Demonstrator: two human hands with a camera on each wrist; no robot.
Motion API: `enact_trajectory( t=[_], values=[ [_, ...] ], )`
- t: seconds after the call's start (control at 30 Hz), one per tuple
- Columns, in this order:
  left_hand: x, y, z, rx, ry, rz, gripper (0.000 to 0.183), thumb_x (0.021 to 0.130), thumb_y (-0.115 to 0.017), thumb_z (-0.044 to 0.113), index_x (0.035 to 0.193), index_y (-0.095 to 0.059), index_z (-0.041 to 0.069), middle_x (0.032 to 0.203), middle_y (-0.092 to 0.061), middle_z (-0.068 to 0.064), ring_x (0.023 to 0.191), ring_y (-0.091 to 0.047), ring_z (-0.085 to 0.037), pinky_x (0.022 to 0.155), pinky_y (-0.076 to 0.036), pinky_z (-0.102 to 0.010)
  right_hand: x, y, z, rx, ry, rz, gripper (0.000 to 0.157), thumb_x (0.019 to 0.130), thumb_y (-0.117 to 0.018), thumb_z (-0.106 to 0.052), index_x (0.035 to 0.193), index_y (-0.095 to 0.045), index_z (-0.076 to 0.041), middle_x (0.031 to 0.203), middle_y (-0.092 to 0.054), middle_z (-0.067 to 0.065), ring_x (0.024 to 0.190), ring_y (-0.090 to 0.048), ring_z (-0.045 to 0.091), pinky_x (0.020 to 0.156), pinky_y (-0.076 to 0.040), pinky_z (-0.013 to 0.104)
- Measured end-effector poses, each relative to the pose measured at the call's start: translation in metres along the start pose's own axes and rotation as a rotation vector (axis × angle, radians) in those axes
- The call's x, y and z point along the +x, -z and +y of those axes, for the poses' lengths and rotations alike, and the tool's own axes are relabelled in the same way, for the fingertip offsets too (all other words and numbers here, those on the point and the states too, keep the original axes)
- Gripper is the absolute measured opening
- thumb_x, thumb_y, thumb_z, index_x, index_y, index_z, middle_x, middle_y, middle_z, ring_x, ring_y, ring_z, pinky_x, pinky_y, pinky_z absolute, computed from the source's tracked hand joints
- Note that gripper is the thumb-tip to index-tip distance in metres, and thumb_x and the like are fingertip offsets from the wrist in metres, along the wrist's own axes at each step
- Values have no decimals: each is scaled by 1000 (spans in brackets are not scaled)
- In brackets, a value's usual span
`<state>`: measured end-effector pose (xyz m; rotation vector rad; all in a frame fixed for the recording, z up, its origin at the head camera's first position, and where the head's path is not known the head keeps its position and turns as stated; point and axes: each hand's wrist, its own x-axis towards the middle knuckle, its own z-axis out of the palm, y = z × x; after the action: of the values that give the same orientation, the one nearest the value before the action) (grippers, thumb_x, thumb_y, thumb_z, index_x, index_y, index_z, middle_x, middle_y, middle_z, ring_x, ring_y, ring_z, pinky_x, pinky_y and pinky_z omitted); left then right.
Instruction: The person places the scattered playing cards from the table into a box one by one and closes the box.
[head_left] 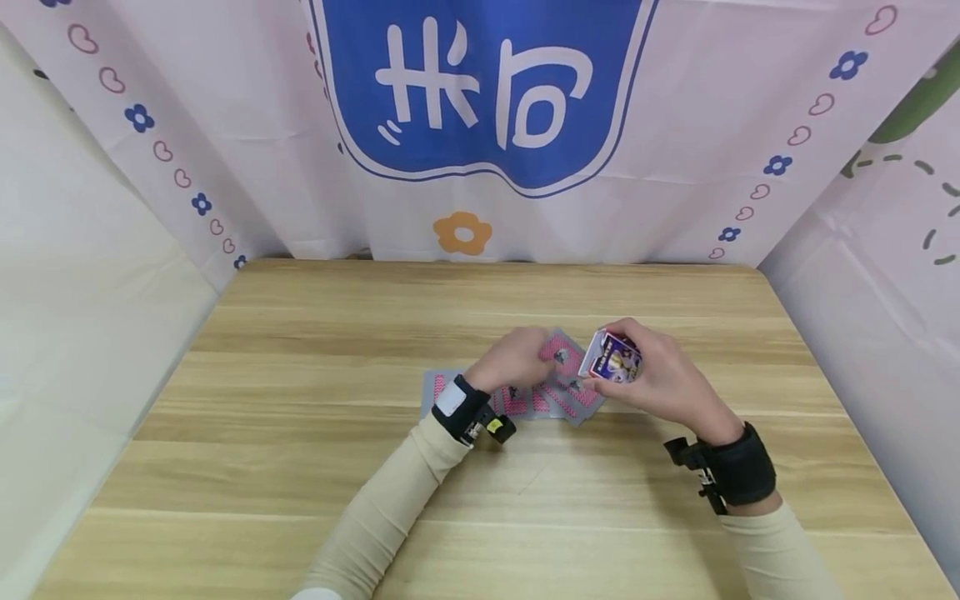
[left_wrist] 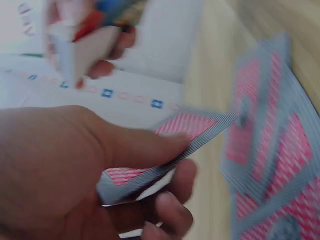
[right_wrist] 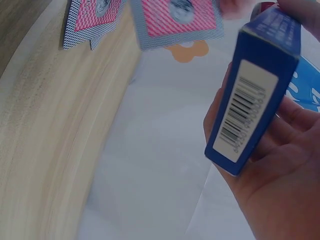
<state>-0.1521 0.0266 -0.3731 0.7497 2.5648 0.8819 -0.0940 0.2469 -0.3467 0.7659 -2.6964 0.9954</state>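
Observation:
My left hand pinches a playing card with a red and grey patterned back between thumb and fingers; whether other cards lie beneath it I cannot tell. Below that hand, several playing cards overlap on the table, backs up, partly hidden by the wrist. My right hand grips a small card box tilted above the table, just right of the held card. In the right wrist view the box's blue side bears a white barcode label.
The wooden table reaches back to a white printed curtain with a blue emblem. White cloth panels flank the table. Each wrist wears a black strap with a small camera.

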Motion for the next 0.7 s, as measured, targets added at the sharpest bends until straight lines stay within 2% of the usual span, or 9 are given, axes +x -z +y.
enact_trajectory(
  t=[0.1, 0.2, 0.3, 0.4, 0.5, 0.6, 0.7],
  values=[
    [-1, 8, 1, -155, -64, 59, 4, 94, -57, 13, 94, -55, 10, 67, -49, -2, 52, -49, -12, 45, -41, -23, 0, 1, 0, 0, -5, 2, 65, 66, -83, -40, 116, -53, -11, 94, -63, 5, 72, -56, 12, 54, -52, 34],
    [-7, 20, 8, -247, -99, 141, 20, 96, -54, 12, 114, -50, 5, 74, -49, -4, 61, -50, -15, 53, -43, -27, 0, 2, 1, 0, -14, 0, 65, 66, -83, -38, 116, -53, -10, 94, -63, 6, 72, -56, 13, 54, -53, 34],
    [-14, 33, 16, -305, -105, 225, 31, 95, -53, 12, 122, -42, 5, 79, -48, -4, 69, -51, -17, 59, -44, -30, 0, 2, 1, -3, -22, -5, 64, 66, -84, -35, 117, -53, -10, 94, -63, 5, 73, -56, 13, 55, -53, 34],
    [-21, 43, 24, -370, -129, 271, 29, 93, -54, 12, 119, -43, 8, 81, -50, -6, 71, -50, -19, 61, -45, -32, 0, 2, 1, -5, -30, -7, 63, 66, -84, -33, 116, -52, -12, 94, -62, 4, 73, -57, 13, 55, -53, 33],
    [-25, 48, 30, -421, -174, 282, 21, 91, -56, 12, 110, -46, 13, 83, -53, -6, 70, -52, -18, 61, -46, -32, 0, 2, 1, -3, -30, -7, 62, 67, -84, -32, 116, -52, -13, 94, -61, 3, 72, -57, 12, 54, -54, 32],
    [-27, 48, 35, -425, -219, 275, 19, 90, -56, 12, 107, -48, 15, 83, -53, -4, 71, -52, -16, 63, -47, -30, 0, 2, 1, -7, -23, -6, 62, 67, -84, -33, 115, -52, -13, 93, -61, 3, 71, -57, 12, 53, -53, 31],
    [-28, 46, 37, -409, -238, 266, 19, 90, -57, 12, 106, -48, 15, 80, -52, -4, 66, -51, -14, 60, -47, -29, 0, 2, 0, -8, -16, -5, 61, 67, -83, -33, 115, -52, -12, 92, -62, 3, 71, -57, 12, 52, -53, 31]
  ],
)
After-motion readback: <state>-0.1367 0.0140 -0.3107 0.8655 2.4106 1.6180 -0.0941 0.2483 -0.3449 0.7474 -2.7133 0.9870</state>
